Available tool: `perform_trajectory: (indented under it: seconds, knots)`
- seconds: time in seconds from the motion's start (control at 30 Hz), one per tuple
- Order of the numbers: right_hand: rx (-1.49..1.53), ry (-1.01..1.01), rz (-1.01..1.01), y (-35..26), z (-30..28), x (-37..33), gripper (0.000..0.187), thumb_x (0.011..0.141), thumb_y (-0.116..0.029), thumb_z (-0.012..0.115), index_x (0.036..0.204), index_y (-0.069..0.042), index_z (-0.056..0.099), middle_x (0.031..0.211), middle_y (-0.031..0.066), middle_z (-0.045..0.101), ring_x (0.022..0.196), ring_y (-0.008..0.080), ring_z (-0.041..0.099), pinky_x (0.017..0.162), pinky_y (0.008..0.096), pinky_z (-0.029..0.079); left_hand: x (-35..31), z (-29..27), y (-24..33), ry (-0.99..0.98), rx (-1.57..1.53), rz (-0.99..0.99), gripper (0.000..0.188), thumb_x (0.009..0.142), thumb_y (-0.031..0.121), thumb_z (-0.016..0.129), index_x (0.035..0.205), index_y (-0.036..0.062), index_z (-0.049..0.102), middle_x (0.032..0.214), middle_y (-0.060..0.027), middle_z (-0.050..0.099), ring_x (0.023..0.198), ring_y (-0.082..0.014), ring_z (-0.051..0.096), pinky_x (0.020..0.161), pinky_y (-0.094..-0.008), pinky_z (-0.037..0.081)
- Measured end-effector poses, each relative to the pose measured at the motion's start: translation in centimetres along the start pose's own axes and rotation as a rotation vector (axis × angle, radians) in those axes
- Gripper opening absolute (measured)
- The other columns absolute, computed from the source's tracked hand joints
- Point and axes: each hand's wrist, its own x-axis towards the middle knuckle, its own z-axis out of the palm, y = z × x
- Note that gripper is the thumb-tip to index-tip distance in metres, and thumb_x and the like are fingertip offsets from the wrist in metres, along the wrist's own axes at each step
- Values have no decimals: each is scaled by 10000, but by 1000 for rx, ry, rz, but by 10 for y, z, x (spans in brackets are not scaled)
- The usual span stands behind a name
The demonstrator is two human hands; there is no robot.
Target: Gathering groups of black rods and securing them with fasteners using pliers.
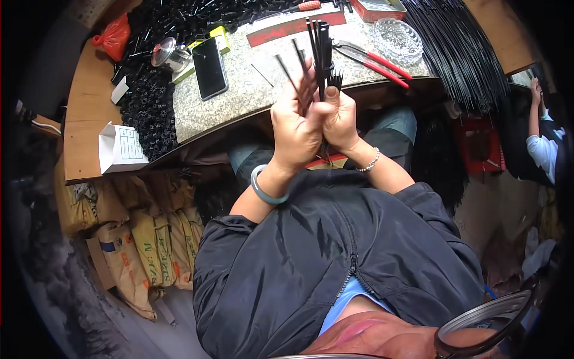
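Observation:
Both my hands are raised close together over the near edge of the worktop. My right hand (341,121), with a beaded bracelet on its wrist, is closed around a thick black tube (324,54) and thin black rods beside it. Its thumb points up along the bundle. My left hand (297,128), below which a pale bangle shows, presses against the right one. Several thin black rods (287,70) poke up from its fingers, slightly blurred and splayed to the left. How the rods join the tube is hidden by my fingers.
Red-handled pliers (373,63) and a glass dish (397,40) lie to the right, beside a large bundle of black rods (457,51). On the left are a phone (210,69), small black parts (146,110), a lidded metal pot (170,55) and a white box (122,148).

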Motion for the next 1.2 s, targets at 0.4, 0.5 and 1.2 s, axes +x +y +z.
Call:
perform_trajectory:
  seconds: [0.4, 0.5, 1.2]
  knots:
    - [470, 120, 58, -14, 5, -18, 147, 887, -129, 568, 967, -7, 558, 877, 0, 599, 776, 48, 524, 725, 183, 422, 6, -21, -13, 98, -137, -124, 250, 799, 46, 658, 1029, -24, 590, 894, -106, 652, 782, -171, 635, 737, -273, 506]
    - [454, 101, 156, -16, -1, -17, 135, 884, -127, 574, 944, -6, 574, 848, -6, 599, 759, 39, 517, 703, 174, 414, 7, -23, -19, 73, -189, -83, 272, 793, 84, 674, 1025, -30, 587, 886, -115, 653, 776, -176, 635, 722, -270, 507]
    - [569, 17, 250, -10, -2, -12, 241, 827, -130, 657, 1015, 2, 588, 896, 27, 631, 770, 37, 530, 679, 180, 445, 5, -21, -18, 99, -240, -113, 264, 804, 113, 673, 1019, -13, 587, 875, -89, 649, 772, -145, 621, 715, -249, 493]
